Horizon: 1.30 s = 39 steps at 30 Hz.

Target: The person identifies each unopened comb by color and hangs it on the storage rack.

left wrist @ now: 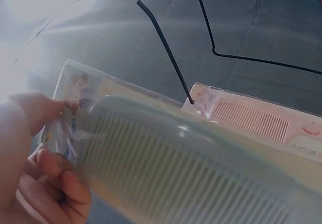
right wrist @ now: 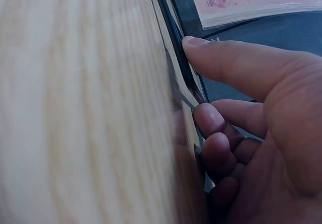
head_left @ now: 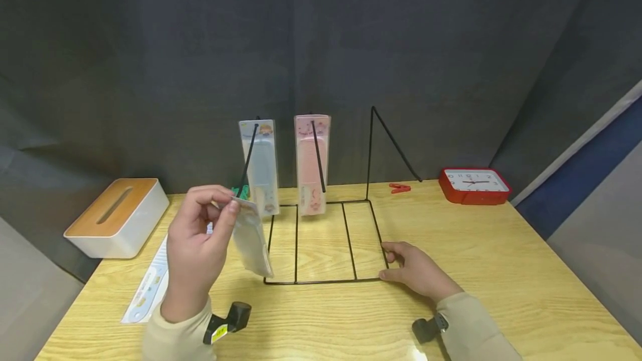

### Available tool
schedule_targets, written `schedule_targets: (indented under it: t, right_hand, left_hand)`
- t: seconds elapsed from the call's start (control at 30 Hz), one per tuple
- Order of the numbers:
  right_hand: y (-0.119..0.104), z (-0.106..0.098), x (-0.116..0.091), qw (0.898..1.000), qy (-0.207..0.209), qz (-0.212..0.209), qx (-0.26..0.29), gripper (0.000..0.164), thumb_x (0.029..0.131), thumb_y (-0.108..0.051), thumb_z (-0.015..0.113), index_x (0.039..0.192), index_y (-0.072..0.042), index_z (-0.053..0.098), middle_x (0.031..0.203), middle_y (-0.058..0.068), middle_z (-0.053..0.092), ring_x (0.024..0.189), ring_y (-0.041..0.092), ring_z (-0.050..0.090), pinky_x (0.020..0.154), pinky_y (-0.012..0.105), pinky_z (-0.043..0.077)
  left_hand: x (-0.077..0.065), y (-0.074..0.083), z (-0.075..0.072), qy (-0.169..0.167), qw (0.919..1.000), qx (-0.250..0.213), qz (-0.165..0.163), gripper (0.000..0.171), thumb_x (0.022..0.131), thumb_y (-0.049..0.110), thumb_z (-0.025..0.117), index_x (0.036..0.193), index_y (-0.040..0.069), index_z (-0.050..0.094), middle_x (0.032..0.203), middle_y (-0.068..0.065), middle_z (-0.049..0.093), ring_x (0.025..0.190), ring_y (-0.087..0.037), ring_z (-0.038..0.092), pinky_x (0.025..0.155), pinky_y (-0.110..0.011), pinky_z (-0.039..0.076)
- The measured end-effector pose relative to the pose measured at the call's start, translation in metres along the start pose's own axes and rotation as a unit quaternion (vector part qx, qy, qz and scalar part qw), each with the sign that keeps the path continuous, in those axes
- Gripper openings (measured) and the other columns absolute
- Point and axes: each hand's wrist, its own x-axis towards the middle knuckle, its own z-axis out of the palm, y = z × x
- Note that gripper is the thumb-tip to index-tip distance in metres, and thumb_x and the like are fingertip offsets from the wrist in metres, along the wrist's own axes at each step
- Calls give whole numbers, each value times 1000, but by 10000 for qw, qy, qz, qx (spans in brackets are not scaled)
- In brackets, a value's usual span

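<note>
My left hand (head_left: 198,249) pinches the top end of a packaged comb (head_left: 252,244) between thumb and fingers. In the left wrist view this comb (left wrist: 166,158) looks grey-green inside its clear wrapper. It is held in front of the left hook of a black wire display rack (head_left: 296,244). From that hook hangs a blue packaged comb (head_left: 263,166), and a pink packaged comb (head_left: 312,163) hangs from the middle one. The right hook (head_left: 396,144) is bare. Low at the rack's front right corner, my right hand (head_left: 421,272) grips the base wire with thumb and fingers.
Left of the rack stand a white tissue box (head_left: 122,238) with a wooden lid and a blue packaged comb (head_left: 145,294) lying flat, partly behind my left arm. A green clip (head_left: 244,191) shows behind the left hook. At the back right lie a red clip (head_left: 399,188) and a red clock (head_left: 473,187).
</note>
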Motion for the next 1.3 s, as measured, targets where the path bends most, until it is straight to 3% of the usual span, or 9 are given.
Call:
schedule_targets:
  t: [0.27,0.57,0.77,1.03,1.3]
  right_hand:
    - [1,1,0,9999,49,-62,-93,72,82,-27,84,140,3,53,101,1,56,107,26,50,101,48,40]
    - [1,1,-1,10000,52,-48,-36,73,82,-26,84,140,3,52,102,2,56,108,26,50,104,50,40]
    - [0,1,-1,10000,50,-26,-30,72,82,-25,84,140,3,52,102,1,57,107,26,50,104,50,40]
    - [-1,2,-2,10000,9,-70,-33,72,83,-25,83,142,3,51,102,2,56,108,26,50,104,50,39]
    - [-3,-1,-3,9999,-53,-54,-116,71,85,-23,82,143,2,50,103,2,55,106,25,50,101,49,39]
  left_hand:
    - [-1,-3,-1,40,9967,785,180,29,85,-13,68,113,-3,69,98,-9,62,66,-6,44,60,-19,36]
    - [-3,-9,-4,-180,9988,424,166,30,88,-13,61,116,-5,66,103,-7,62,69,-8,48,63,-19,39]
    - [-4,-11,-6,-106,9995,243,-163,26,92,-14,57,117,-8,62,106,5,65,68,-8,47,61,-19,39]
    - [-2,-21,-9,200,9958,709,-545,18,91,-7,67,109,-3,69,73,4,60,60,-7,46,52,-21,35]
    - [10,-32,-8,-34,9909,1251,-500,17,92,0,70,109,4,71,70,2,57,58,-6,44,52,-20,34]
